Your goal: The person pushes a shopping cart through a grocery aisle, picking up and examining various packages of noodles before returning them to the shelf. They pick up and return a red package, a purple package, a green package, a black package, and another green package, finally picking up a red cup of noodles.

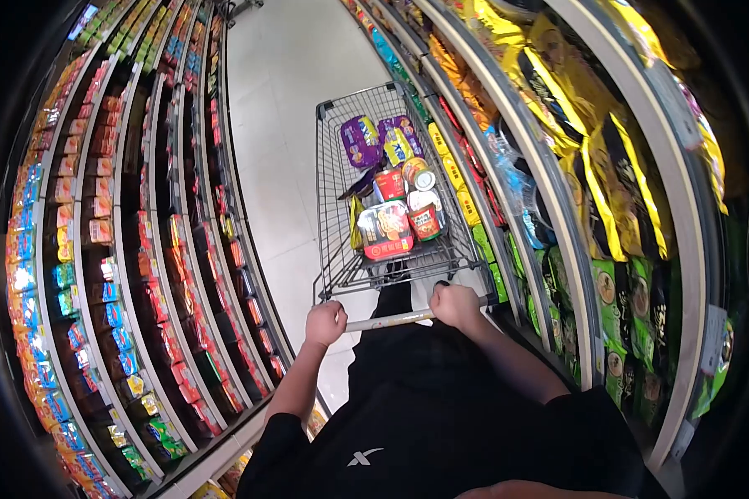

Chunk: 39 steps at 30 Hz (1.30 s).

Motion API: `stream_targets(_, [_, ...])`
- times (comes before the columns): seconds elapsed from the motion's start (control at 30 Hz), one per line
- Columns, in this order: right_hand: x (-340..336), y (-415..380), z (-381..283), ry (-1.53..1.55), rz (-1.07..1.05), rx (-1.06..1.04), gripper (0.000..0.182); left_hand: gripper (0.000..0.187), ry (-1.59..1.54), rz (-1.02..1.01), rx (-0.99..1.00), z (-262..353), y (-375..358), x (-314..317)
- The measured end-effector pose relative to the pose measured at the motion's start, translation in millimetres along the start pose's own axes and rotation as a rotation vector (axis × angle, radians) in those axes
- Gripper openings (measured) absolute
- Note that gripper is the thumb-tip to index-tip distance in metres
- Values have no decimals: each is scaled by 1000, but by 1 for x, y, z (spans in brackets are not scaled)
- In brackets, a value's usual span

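Observation:
My left hand (326,323) is wrapped round the left end of the cart's handlebar (383,321). Round the right end of the same bar, my right hand (456,305) is closed. In front of both hands is the wire shopping cart (334,241). It holds two purple-and-yellow packs (360,141) at the far end, red cans (389,185), a red cup (424,222) and a red tray-shaped package (384,230) nearest the handle. A yellow packet (356,223) stands at the cart's left side.
Shelves of small colourful packets (101,205) line the left side. Along the right, close to the cart, run shelves with yellow-and-black bags (599,166) and green packets (616,308). A pale tiled floor (270,125) stretches ahead between them. Some skin shows at the bottom edge.

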State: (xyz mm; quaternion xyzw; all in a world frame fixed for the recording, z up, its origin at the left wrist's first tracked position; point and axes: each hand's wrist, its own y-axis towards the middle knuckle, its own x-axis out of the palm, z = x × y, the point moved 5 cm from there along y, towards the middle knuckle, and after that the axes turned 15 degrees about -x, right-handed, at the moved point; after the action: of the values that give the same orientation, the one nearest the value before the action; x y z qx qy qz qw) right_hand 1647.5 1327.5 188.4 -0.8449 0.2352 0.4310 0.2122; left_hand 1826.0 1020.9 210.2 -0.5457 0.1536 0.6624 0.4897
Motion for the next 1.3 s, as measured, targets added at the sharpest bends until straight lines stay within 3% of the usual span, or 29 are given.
stream_targets(0.2, [-9, 68, 0, -28, 0, -40, 25, 20, -58, 86, 7, -22, 49, -20])
stream_targets(0.37, [-28, 132, -10, -6, -224, 105, 33, 18, -134, 121, -14, -39, 96, -43])
stream_targets(0.47, [-25, 169, -6, -89, -258, 46, 33, 17, -143, 93, -31, -48, 128, -56])
stream_targets(0.87, [-51, 318, 18, -186, -242, 41, 34, 18, -288, 159, -20, -60, 259, -112])
stream_targets(1.3, [-110, 462, 44, -151, -199, 38, 34, 17, -118, 158, -71, -39, 392, -155])
